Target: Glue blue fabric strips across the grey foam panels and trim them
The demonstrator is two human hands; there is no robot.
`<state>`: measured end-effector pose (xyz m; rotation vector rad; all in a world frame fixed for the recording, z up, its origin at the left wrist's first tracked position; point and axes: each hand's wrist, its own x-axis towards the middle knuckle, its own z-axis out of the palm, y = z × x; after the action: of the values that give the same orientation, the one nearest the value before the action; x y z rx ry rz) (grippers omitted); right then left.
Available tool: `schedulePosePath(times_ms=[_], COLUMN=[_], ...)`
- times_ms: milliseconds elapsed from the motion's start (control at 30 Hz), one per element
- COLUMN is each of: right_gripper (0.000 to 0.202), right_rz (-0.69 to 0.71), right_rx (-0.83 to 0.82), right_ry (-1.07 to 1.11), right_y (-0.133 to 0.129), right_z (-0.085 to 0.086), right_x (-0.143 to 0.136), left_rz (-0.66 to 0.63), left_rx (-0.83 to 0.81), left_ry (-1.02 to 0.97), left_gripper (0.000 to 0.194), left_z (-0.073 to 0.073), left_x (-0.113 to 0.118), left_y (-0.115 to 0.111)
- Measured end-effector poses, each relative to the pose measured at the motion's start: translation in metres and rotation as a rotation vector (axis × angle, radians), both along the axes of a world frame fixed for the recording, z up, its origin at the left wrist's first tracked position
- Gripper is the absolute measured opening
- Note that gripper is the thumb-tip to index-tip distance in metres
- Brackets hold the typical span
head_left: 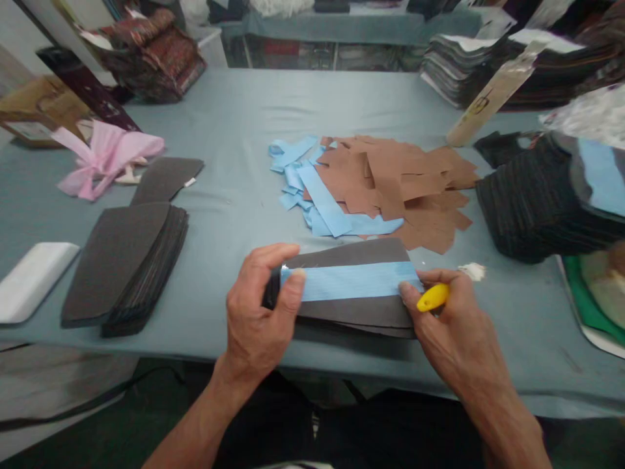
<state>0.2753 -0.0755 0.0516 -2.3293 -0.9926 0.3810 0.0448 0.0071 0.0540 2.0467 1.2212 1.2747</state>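
Observation:
A dark grey fabric panel (351, 314) lies at the table's front with a light blue strip (356, 281) running lengthwise across it. My left hand (263, 299) grips the panel's left end, its thumb pressing on the strip; a black part shows between the fingers. At the other end, my right hand (454, 319) pinches the strip's right edge against the panel. Tucked in that same hand is a small tool with a yellow handle (433, 298); its working end is hidden. Beyond the panel lie loose blue strips (325, 198) and a heap of brown pieces (390, 176).
Grey panels (120, 260) are stacked at left, near a white block (36, 280) and a pink cloth bow (105, 156). Rightward stand a bottle (493, 98) and another stack of dark panels (532, 202). A whitish scrap (472, 271) lies by my right hand.

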Motion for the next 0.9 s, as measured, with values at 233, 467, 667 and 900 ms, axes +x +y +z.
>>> schedulePosePath(times_ms=[233, 467, 667, 900], right_gripper=[0.054, 0.062, 0.066, 0.074], right_rz=[0.005, -0.024, -0.006, -0.047], right_rx=[-0.017, 0.02, 0.052, 0.053], right_ry=[0.025, 0.028, 0.028, 0.031], right_y=[0.002, -0.002, -0.004, -0.006], right_z=[0.003, -0.002, -0.012, -0.013], right_x=[-0.01, -0.023, -0.027, -0.032], left_rz=[-0.045, -0.253, -0.263, -0.202], left_rx=[-0.34, -0.29, -0.384, -0.42], left_ry=[-0.283, -0.295, -0.235, -0.192], left_gripper=[0.067, 0.098, 0.12, 0.114], left_z=[-0.057, -0.071, -0.076, -0.071], left_x=[-0.033, -0.029, -0.038, -0.037], left_y=[0.015, 0.014, 0.02, 0.019])
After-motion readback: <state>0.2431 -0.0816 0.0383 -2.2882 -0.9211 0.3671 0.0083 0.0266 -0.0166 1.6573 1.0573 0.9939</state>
